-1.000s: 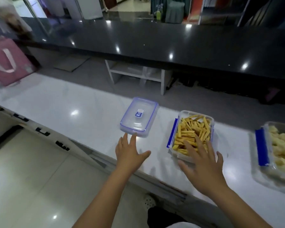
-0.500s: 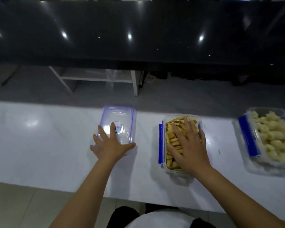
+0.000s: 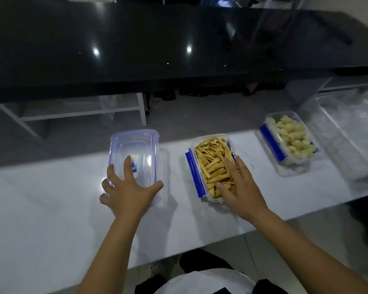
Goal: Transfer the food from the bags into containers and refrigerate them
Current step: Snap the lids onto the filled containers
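A clear lid (image 3: 136, 145) with a blue rim lies on the white counter (image 3: 51, 198). My left hand (image 3: 128, 192) grips its near end, thumb at the right edge and fingers on top. To its right stands an uncovered clear container (image 3: 194, 175) with blue clasps, filled with yellow food sticks (image 3: 210, 160). My right hand (image 3: 242, 187) holds its near right corner, thumb lying on the sticks. Farther right a second uncovered container (image 3: 271, 141) holds pale food chunks (image 3: 291, 139).
Crumpled clear plastic bags (image 3: 348, 132) lie at the counter's far right end. Beyond the white counter runs a higher black glossy counter (image 3: 136, 49), with a white shelf frame (image 3: 83, 112) on the grey floor below it. The white counter's near edge is by my body.
My left hand slid forward onto the lid and closed on its near end. My right hand moved from over the sticks back to the container's near right corner. The view tilted down.
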